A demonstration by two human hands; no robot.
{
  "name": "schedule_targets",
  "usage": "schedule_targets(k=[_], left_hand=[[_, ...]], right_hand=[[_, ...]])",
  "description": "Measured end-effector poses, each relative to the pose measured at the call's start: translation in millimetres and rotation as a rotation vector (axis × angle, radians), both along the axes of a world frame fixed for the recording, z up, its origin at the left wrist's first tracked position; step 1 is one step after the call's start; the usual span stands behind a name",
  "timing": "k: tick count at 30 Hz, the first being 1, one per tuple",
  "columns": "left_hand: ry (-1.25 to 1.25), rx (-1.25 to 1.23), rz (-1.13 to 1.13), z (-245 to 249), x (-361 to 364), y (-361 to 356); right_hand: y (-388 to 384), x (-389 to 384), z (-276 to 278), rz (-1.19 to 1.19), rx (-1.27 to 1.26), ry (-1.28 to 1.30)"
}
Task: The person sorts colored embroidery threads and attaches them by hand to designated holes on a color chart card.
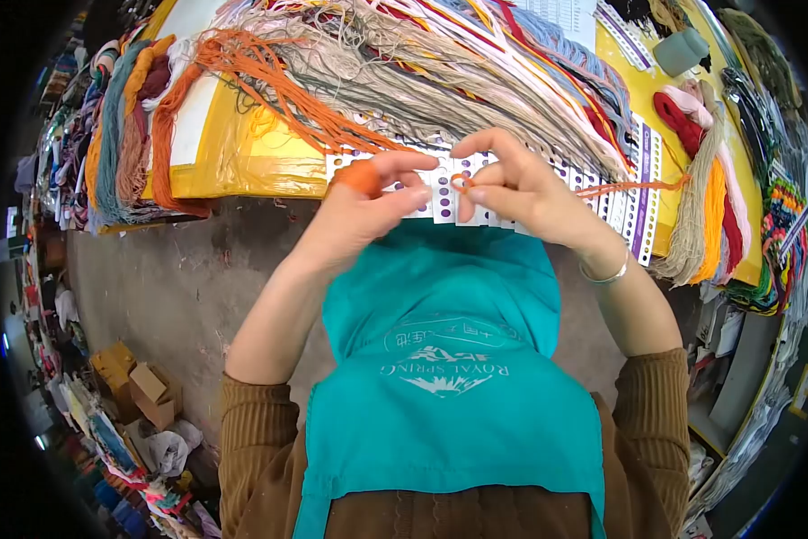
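Note:
My left hand is at the table's front edge, its thumb and forefinger slightly apart at the tips. Bright orange thread sits bunched against its curled fingers, partly hidden. My right hand pinches a small loop of orange thread between thumb and fingers. Beneath both hands lies a row of white thread cards with punched holes and purple dots. From behind my right hand an orange strand stretches to the right across the cards. Long orange threads run down toward my left hand.
Beige, grey, pink, red and blue threads spread over the yellow table. Skeins hang off its left side, and more skeins hang at the right. A grey-green container stands at the back right. Cardboard boxes sit on the floor.

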State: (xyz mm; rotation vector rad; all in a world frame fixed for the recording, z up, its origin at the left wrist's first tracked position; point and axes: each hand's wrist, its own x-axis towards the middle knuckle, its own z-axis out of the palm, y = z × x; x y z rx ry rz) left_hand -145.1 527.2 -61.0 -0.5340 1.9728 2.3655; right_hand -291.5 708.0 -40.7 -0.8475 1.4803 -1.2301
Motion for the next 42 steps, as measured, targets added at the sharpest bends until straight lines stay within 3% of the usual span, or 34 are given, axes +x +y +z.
schedule_targets(k=[4,7,13,16,25,31,40,42], left_hand=[[0.015,0.064,-0.098,-11.5,-18.6,15.2],[-0.016,0.107,0.013,-14.2,-24.2,26.9],[-0.127,0.143,0.100,-30.4,-29.8,28.5],[-0.185,0.145,0.222,-30.9,-31.4,17.9],[-0.452,0.136,0.085,-18.4,-38.3,17.6],[-0.265,-0.009,0.017,-33.6,-49.5,28.2],[-0.345,-0.090,-0.045,-40.1,-68.8,20.9],[-0.393,-0.294,-0.060,-27.4,-66.4,22.8]], right_hand=[[-0.4,5.1,-20.6,-0.032,-0.139,-0.052],[4.9,3.4,-30.8,-0.125,-0.157,-0.086],[-1.5,12.2,-47.1,-0.459,-0.140,0.533],[-4.8,-3.7,-68.2,-0.553,-0.081,0.507],[-7.7,-13.3,-81.4,-0.424,0.004,0.619],[-7.3,-14.5,-84.5,-0.437,-0.004,0.609],[-8.0,-12.9,-87.5,-0.449,-0.015,0.516],[-9.0,-13.4,-82.2,-0.428,0.019,0.526]])
